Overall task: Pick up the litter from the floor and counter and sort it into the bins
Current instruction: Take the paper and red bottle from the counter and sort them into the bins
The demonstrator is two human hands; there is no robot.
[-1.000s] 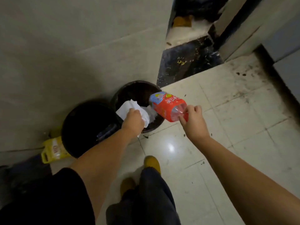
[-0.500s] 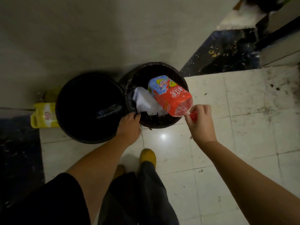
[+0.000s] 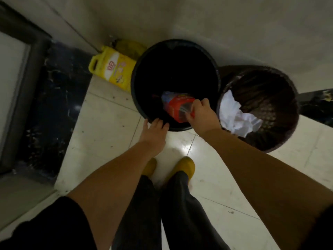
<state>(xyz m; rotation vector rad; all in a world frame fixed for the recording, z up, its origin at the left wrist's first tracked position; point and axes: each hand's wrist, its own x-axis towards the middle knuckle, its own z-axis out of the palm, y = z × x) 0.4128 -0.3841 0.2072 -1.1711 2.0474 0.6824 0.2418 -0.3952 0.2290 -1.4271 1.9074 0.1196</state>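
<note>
Two round bins stand side by side against the wall. The black bin (image 3: 138, 98) is on the left, the brown mesh bin (image 3: 288, 98) on the right. My right hand (image 3: 201, 115) is shut on the neck end of a clear plastic bottle (image 3: 177, 107) with a red and blue label, holding it inside the mouth of the black bin. My left hand (image 3: 155, 129) is open, fingers spread, touching the near rim of the black bin. Crumpled white paper (image 3: 236, 114) lies in the mesh bin.
A yellow plastic jug (image 3: 112, 68) leans at the wall left of the black bin. A dark marble strip (image 3: 54, 98) and a door frame (image 3: 19, 69) run along the left. My two yellow shoes (image 3: 185, 166) stand on the pale floor tiles just before the bins.
The white paper left my left hand and now lies in the mesh bin. My right hand carried the bottle from over the mesh bin into the black bin. My left hand moved to the black bin's rim.
</note>
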